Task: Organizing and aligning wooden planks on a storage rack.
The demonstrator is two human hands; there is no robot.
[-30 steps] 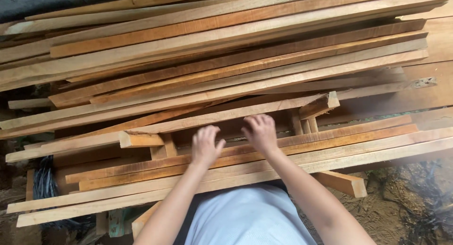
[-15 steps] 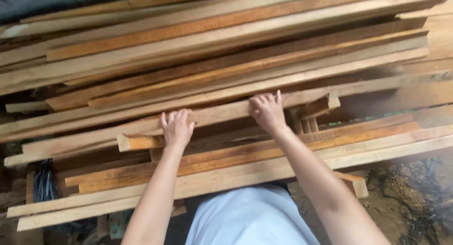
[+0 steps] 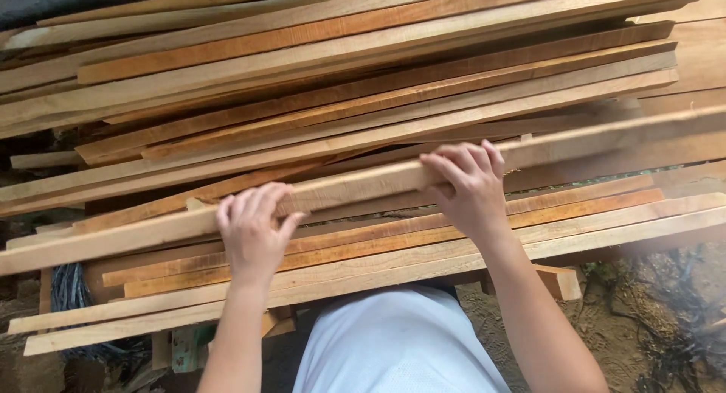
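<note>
Fingers (image 3: 461,162) of the right hand (image 3: 470,189) curl over the far edge of a long pale plank (image 3: 355,185), pressed close together, thumb hidden beneath; fingers (image 3: 249,204) of the left hand (image 3: 251,230) wrap the same plank further along toward its left end, likewise closed around it, thumb showing at the near edge. Both hands clasp the board across its width, well apart from each other. That plank runs slantwise from the lower left border up to the right border, lying above the stack of sawn planks (image 3: 340,75) and crossing several of them at a slight angle. Its near edge stands over a darker gap, beyond which three or four long boards (image 3: 423,249) lie side by side, their near edges jutting toward the person's pale blue shirt (image 3: 393,340). A short offcut (image 3: 560,281) pokes out under these boards on the right. Open room lies on that right side, over bare earth (image 3: 650,317) strewn with dark twigs; on the left, a dark bundle of cords (image 3: 72,295) sits under the board ends
</note>
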